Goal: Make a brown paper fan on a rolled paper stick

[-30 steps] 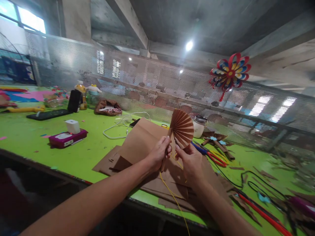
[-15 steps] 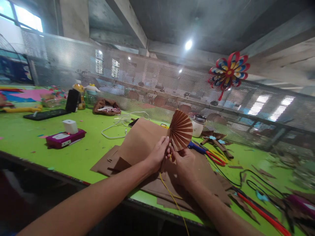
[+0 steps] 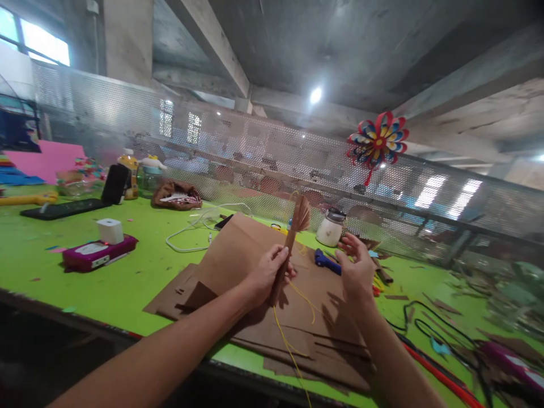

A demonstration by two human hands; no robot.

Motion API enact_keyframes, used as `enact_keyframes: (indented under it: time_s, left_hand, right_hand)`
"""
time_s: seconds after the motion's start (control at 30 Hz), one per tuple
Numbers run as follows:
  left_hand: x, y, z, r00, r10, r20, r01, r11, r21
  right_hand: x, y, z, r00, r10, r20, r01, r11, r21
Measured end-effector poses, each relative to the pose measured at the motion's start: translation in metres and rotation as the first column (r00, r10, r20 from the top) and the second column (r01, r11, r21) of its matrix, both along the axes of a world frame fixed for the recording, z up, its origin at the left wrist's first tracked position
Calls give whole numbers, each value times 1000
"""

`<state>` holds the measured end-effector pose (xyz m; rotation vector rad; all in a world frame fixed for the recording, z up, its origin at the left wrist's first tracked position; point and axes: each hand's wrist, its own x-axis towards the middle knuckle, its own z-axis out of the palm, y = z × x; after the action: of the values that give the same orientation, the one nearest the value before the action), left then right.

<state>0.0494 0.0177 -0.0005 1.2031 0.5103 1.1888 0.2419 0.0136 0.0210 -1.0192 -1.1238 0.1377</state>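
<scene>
My left hand (image 3: 272,272) grips a pleated brown paper fan (image 3: 293,232) around its narrow folded body, held tilted above the table. The pleats are mostly closed, with a small spread at the top right. Yellow string (image 3: 283,334) hangs from the fan and trails over brown paper sheets (image 3: 335,311) below. My right hand (image 3: 357,266) is raised to the right, apart from the fan, its fingers spread with nothing in them. Just left of it lies a blue-handled tool (image 3: 326,260), partly hidden behind the hand.
A white jar (image 3: 330,229) stands behind the papers. To the left are a purple power strip (image 3: 100,252) with a white plug, a white cable (image 3: 187,249), a phone and bottles. Red and black cables (image 3: 446,368) and paper scraps lie to the right. A paper flower hangs on the mesh.
My right hand has let go of the fan and string and moved right, opening. The fan's round spread has folded narrow in my left hand. The view has shifted slightly.
</scene>
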Motion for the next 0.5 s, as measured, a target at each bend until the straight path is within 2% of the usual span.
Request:
enact_keyframes:
  time_s: [0.1, 0.2, 0.3, 0.4, 0.5]
  left_hand:
    - [1, -5, 2, 996, -44, -77, 50, 996, 76]
    - [3, -8, 1, 985, -80, -152, 96, 990, 106]
    - [5, -9, -2, 980, -41, -194, 70, 987, 147]
    - [6, -9, -2, 973, 23, -228, 24, 979, 202]
    - [6, -11, 0, 970, 61, -234, -9, 976, 216]
  right_hand:
    - [-6, -10, 16, 998, -27, 48, 21, 993, 115]
    - [-22, -21, 34, 993, 82, 86, -90, 991, 95]
    - [-36, -26, 46, 985, 152, 77, -157, 985, 74]
    - [-41, -25, 49, 990, 114, 85, -121, 990, 76]
    - [-42, -24, 45, 973, 50, 224, -70, 994, 86]
